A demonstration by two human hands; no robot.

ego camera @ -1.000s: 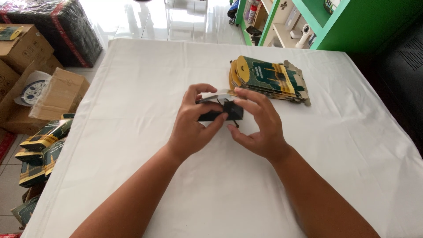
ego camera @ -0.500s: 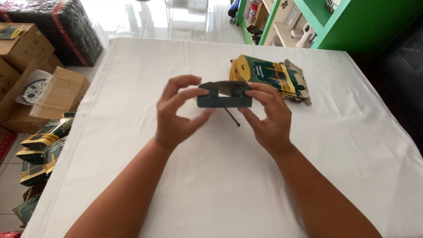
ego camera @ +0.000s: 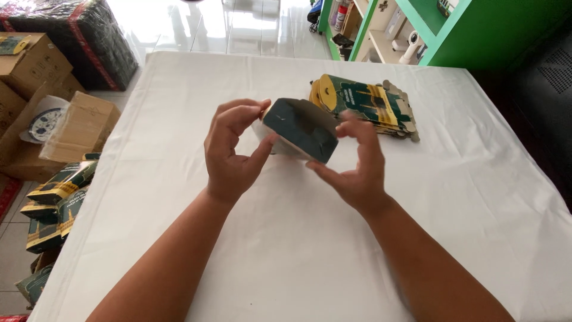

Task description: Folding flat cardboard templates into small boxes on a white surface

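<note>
Dark green carton (ego camera: 301,129) held above white table (ego camera: 179,107), tilted, between both hands. Left hand (ego camera: 229,156) pinches left end; right hand (ego camera: 357,161) braces right edge, steadying it. Flat carton stack (ego camera: 363,107) behind, within reach.

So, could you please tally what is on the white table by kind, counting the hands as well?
Hands: 2, the left hand and the right hand
Dark green carton held between both hands: 1
Stack of flat green and yellow cartons on the white table: 1
Total: 4
</note>
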